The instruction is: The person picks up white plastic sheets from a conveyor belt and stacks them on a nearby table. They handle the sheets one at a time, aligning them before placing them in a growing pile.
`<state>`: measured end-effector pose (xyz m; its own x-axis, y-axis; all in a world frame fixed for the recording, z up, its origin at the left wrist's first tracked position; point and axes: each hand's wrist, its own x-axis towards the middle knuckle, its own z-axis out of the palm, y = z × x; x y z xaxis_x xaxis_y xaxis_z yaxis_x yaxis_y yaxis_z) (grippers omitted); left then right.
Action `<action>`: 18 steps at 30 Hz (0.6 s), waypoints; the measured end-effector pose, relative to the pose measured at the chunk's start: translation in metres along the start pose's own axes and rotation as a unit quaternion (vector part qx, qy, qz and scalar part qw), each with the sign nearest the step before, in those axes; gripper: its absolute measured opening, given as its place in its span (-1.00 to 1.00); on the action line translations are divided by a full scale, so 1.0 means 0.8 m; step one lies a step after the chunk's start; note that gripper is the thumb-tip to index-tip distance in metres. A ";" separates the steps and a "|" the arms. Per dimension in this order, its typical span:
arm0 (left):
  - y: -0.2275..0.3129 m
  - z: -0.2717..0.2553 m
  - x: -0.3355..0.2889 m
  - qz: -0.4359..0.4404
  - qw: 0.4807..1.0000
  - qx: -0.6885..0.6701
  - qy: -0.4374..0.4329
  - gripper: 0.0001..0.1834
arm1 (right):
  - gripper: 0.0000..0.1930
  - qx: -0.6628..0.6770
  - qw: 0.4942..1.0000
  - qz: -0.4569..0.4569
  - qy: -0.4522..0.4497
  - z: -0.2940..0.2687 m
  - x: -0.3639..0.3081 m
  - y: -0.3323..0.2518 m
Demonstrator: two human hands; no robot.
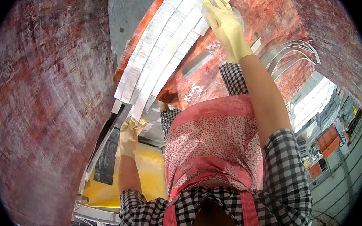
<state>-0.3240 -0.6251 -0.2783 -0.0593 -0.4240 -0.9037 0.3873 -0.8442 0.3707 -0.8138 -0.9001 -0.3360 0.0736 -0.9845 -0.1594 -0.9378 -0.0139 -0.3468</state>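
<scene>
My left hand (128,138), in a pale yellow rubber glove, pinches the near end of a narrow white strip (146,91). This strip runs up and to the right along a curved row of white strips (162,36), which lie side by side on a reddish, mottled surface. At the far end, my right hand (225,26), gloved alike, rests with fingers stretched out over the strips' right edge. Something pale and translucent shows beside that palm; its kind cannot be made out. A flat grey bar (197,63) lies on the reddish surface nearer my body.
Several loose, bent white strips (289,55) lie to the right. A large reddish sheet (48,106) fills the left side. Yellow sheeting (149,173) and a dark flat strip (107,159) lie below my left hand. An orange object (328,141) stands among clutter at right.
</scene>
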 end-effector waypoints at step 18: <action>0.000 0.031 -0.009 -0.051 0.997 -0.062 -0.005 -0.79 | -0.24 -0.053 0.983 0.123 0.124 0.060 0.002 -0.046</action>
<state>-0.3464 -0.6304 -0.2666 -0.1135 -0.3419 -0.9329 0.4886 -0.8367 0.2472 -0.7625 -0.8927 -0.3681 -0.2327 -0.9725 0.0087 -0.9481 0.2249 -0.2248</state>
